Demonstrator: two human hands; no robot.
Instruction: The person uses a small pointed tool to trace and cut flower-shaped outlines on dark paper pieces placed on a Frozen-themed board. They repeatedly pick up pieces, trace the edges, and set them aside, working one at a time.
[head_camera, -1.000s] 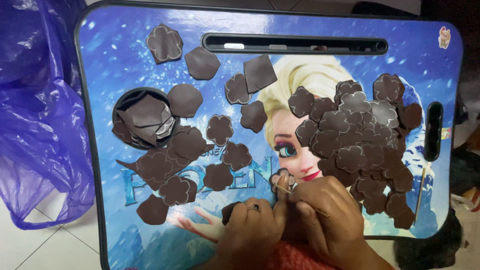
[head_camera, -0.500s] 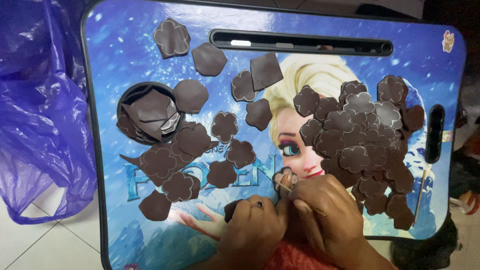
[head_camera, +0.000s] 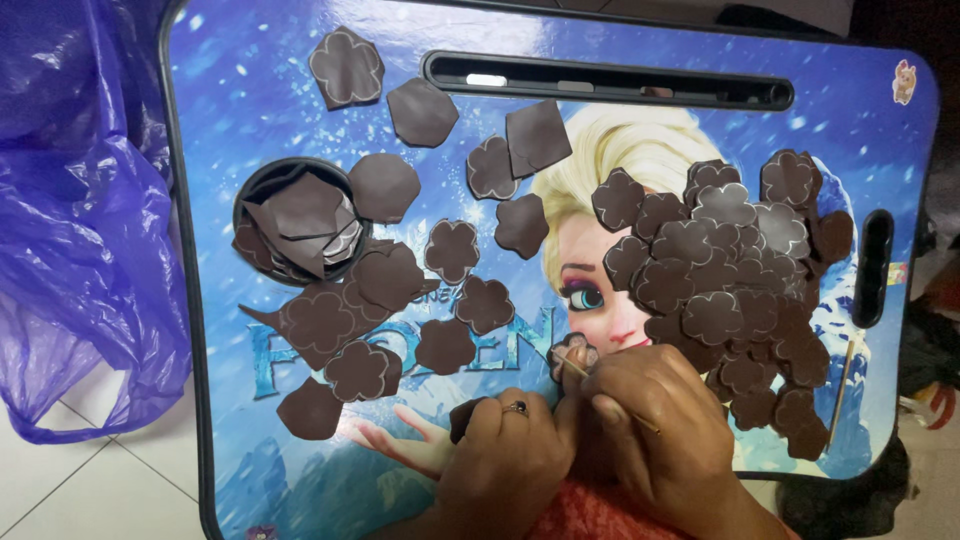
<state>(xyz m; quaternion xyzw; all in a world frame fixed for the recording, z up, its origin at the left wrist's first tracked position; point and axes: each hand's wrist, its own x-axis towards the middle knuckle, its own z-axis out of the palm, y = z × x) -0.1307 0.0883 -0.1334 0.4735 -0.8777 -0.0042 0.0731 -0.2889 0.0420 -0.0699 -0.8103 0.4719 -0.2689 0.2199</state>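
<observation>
Pinched grip, right hand (head_camera: 655, 420) on thin stick (head_camera: 610, 395), left hand (head_camera: 510, 450) curled beside

From my remote seat I see a crumpled purple plastic bag (head_camera: 75, 250) lying on the white tiled floor (head_camera: 90, 495), just left of the bench (head_camera: 250, 110). A long black slot (head_camera: 610, 80) runs along its far edge, and a short black slot handle (head_camera: 873, 267) sits at its right side. A small sticker (head_camera: 905, 82) marks its far right corner.
</observation>
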